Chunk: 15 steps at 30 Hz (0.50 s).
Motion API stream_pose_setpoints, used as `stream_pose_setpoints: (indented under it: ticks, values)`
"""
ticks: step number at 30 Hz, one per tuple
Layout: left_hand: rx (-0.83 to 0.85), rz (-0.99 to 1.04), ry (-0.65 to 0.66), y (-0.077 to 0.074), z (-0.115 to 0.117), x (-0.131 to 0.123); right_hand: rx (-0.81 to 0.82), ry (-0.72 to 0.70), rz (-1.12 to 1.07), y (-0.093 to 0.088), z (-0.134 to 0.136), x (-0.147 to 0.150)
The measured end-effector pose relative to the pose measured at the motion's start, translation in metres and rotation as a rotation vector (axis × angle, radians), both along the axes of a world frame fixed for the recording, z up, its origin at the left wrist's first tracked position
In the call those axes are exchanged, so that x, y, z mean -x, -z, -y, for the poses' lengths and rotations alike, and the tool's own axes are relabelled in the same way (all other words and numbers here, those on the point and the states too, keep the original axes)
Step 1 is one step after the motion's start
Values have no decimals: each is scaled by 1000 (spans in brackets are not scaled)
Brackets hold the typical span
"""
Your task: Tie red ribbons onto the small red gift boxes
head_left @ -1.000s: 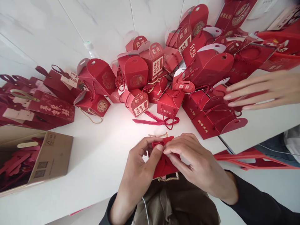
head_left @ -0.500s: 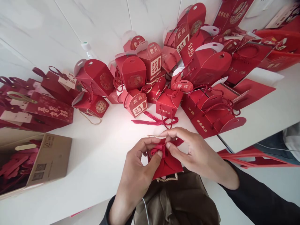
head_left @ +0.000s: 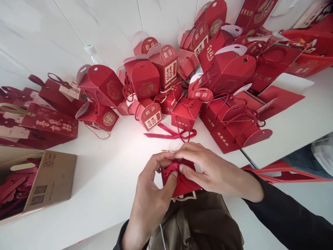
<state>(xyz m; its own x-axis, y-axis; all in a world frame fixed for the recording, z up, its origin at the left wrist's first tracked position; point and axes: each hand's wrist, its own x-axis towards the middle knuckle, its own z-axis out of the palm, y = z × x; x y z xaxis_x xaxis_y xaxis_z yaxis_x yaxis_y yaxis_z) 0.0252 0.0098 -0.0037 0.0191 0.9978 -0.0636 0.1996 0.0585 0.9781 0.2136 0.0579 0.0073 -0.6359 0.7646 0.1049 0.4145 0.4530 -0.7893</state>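
I hold a small red gift box with gold rope handles over the near edge of the white table. My left hand grips its left side, thumb pressed on a red ribbon at its top. My right hand lies over the top, fingertips pinching the same ribbon. Both hands are closed on the box.
A heap of red gift boxes with rope handles fills the table's far side. Flat red bags lie at the left. A cardboard box holding red pieces sits at the near left. A red stool stands low on the right.
Another person's hand at the right edge has withdrawn out of view. My fingers have shifted on the ribbon, the right hand moving over the box top. The view drifted slightly.
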Motion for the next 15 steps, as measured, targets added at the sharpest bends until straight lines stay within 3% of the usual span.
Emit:
stream_pose_setpoints:
  ticks: [3, 9, 15]
  values:
    - [-48, -40, -8, 1, 4, 0, -32, -45, 11, 2, -2, -1]
    - [-153, -115, -73, 7, 9, -1, -6, -1, 38, 0, -1, 3]
    - [-324, -400, -181, 18, 13, -8, 11, -7, 37, -2, 4, 4]
